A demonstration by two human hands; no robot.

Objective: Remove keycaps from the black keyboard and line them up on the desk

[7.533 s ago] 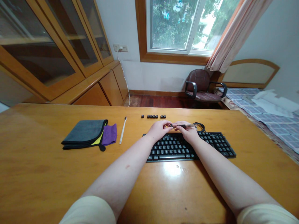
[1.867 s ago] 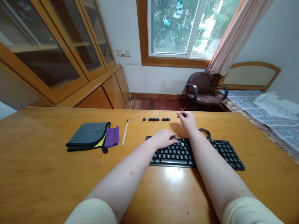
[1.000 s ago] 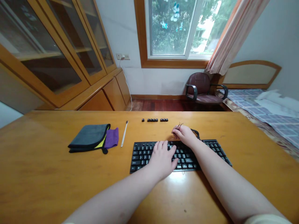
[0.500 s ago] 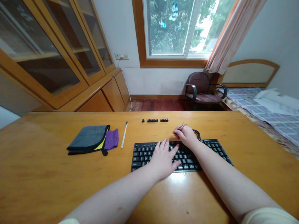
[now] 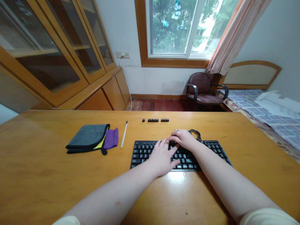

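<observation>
Right fingers (image 5: 174,138), seemingly pinching wire (image 5: 176,131), have lowered beside left fingers (image 5: 166,142) spread on keyboard (image 5: 140,151).

Left hand (image 5: 161,158) palm-down, fingers (image 5: 174,150) spread; right hand (image 5: 185,139) curled

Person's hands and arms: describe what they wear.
The left hand and right hand are gloveless, with no watch or bracelet visible. The forearms are bare; a pale cream left sleeve and matching right sleeve show at the bottom edge.
</observation>
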